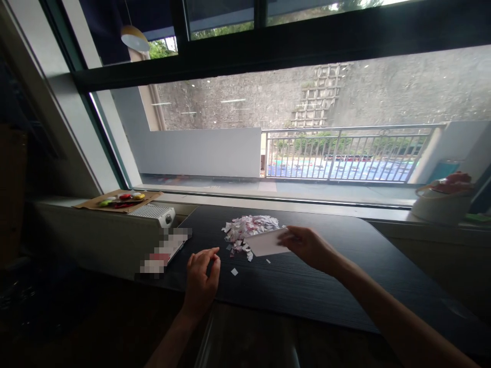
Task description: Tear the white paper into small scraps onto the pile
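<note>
A heap of torn paper scraps [249,225], white with some pinkish pieces, lies on the dark table [314,291]. My right hand [307,245] pinches one edge of a white sheet of paper [266,243], which it holds up in front of the heap and hides part of it. To the left of that sheet, my left hand [203,276] hovers over the near part of the table with curved fingers. The thumb and forefinger are apart, and nothing shows between them. Near that hand lies a loose white scrap [234,272].
At the table's left edge lies a blurred flat item [164,253]. Behind it are a white radiator [153,214] and a brown board [118,202] with colourful items. A pale container [441,204] stands on the right sill, before the large window.
</note>
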The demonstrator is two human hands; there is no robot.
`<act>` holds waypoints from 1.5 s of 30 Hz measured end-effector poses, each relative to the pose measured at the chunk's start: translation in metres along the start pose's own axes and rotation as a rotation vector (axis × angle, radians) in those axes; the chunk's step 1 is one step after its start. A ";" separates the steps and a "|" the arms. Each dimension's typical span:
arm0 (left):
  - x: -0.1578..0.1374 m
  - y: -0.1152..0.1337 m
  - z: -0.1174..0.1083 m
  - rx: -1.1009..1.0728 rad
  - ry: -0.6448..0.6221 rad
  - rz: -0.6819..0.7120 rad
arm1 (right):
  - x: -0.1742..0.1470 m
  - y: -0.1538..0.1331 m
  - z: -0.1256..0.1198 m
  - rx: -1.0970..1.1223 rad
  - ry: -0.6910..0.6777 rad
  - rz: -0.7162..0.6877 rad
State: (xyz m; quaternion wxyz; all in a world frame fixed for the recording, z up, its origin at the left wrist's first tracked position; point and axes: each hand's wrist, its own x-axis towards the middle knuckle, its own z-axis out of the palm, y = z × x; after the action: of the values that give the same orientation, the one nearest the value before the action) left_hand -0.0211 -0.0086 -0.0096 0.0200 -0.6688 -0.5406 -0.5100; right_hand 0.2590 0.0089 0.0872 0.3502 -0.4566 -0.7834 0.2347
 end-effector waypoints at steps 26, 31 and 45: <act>0.000 -0.009 0.001 0.021 -0.002 0.017 | -0.002 -0.006 -0.007 -0.207 0.030 0.120; 0.000 -0.008 0.001 0.034 0.000 0.027 | -0.021 -0.003 -0.026 -0.109 0.059 0.158; 0.004 -0.005 -0.005 0.006 -0.051 -0.041 | -0.047 0.021 -0.040 0.008 0.073 0.208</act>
State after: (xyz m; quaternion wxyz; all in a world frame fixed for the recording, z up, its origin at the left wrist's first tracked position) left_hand -0.0283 -0.0066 -0.0077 -0.0022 -0.6702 -0.5561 -0.4915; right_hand 0.3169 -0.0202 0.0830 0.3542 -0.5422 -0.7176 0.2561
